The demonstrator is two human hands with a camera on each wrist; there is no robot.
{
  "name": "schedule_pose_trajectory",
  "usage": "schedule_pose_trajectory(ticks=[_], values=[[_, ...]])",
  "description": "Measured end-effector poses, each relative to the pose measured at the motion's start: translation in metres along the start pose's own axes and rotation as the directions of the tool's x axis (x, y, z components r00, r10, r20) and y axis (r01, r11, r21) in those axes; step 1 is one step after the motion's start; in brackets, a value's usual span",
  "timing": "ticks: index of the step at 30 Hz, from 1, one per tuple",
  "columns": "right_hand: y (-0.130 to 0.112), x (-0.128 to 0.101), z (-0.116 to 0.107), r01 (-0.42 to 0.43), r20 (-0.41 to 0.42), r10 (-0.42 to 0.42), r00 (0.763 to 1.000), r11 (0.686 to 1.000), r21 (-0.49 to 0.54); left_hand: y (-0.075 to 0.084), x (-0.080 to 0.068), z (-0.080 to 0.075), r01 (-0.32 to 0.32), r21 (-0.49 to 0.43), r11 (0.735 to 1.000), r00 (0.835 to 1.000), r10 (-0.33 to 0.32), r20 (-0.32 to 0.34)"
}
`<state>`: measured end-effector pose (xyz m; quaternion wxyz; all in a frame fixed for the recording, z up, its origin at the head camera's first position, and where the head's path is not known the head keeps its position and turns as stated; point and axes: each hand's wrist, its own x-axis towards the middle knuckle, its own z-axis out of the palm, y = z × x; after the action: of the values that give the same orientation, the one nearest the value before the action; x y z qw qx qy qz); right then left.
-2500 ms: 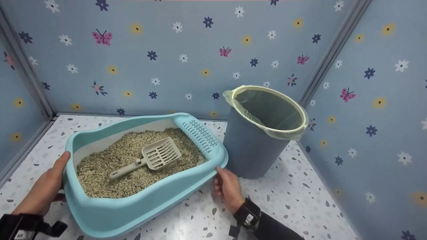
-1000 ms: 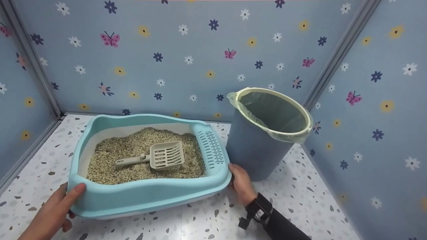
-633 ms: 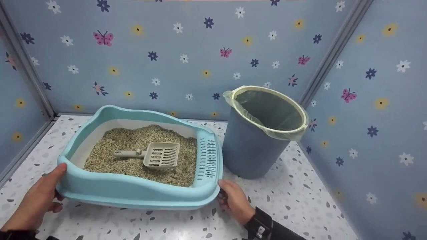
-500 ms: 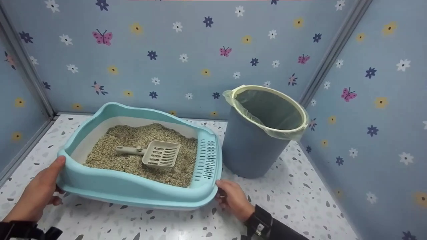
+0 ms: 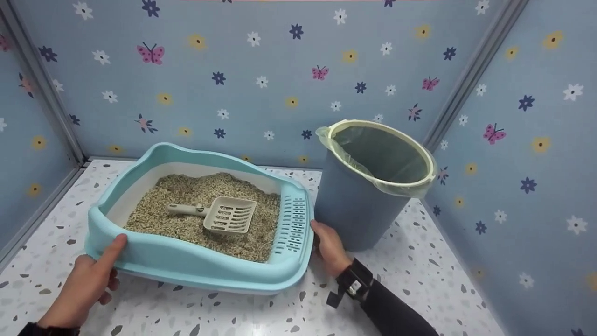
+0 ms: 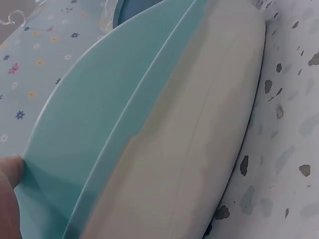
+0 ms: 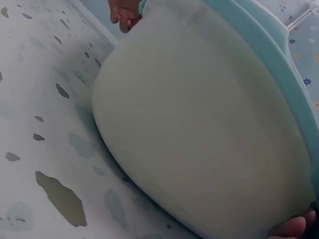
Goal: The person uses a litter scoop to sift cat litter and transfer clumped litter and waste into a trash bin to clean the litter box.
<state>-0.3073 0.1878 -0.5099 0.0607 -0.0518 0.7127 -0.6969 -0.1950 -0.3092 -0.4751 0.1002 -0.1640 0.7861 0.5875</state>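
A light blue litter box [image 5: 186, 259] with a white lower body [image 6: 184, 129] stands on the speckled surface, its right end angled toward me. Tan pellet litter [image 5: 158, 219] fills it, and on the litter lies a beige slotted scoop [image 5: 228, 214], handle to the left. My left hand [image 5: 91, 280] is at the near left corner, thumb on the blue rim and fingers curled below. At the right end, my right hand [image 5: 332, 247] holds the rim, thumb on its edge. Its fingertips [image 7: 294, 226] show under the rim in the right wrist view.
A blue-grey bin [image 5: 354, 205] with a cream ring and clear liner [image 5: 406, 189] stands close beyond the box's right end. Flower-patterned panels [image 5: 261, 60] rise behind and on both sides of the white speckled surface [image 5: 419, 270].
Over these seconds the box has turned clockwise, its right end swinging toward me. In the last half second my left hand shifted right along the rim, and my right hand moved farther away along its end.
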Motion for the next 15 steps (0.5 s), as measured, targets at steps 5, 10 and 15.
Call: schedule_pose_trajectory(ticks=[5, 10, 15], values=[[0.001, -0.027, 0.004, -0.042, 0.067, 0.037, 0.997, 0.996, 0.078, 0.005, 0.020, -0.010, -0.011, -0.047, 0.999, 1.000, 0.012, 0.022], [0.000, -0.059, 0.013, -0.124, 0.117, 0.112, 0.987, 0.988, 0.096, 0.011, 0.044, -0.017, -0.059, -0.075, 0.995, 0.998, 0.061, 0.020], [-0.003, -0.058, 0.011, -0.135, 0.095, 0.131, 0.987, 0.990, 0.036, 0.019, 0.050, -0.006, -0.061, -0.086, 0.994, 0.998, 0.059, -0.027]])
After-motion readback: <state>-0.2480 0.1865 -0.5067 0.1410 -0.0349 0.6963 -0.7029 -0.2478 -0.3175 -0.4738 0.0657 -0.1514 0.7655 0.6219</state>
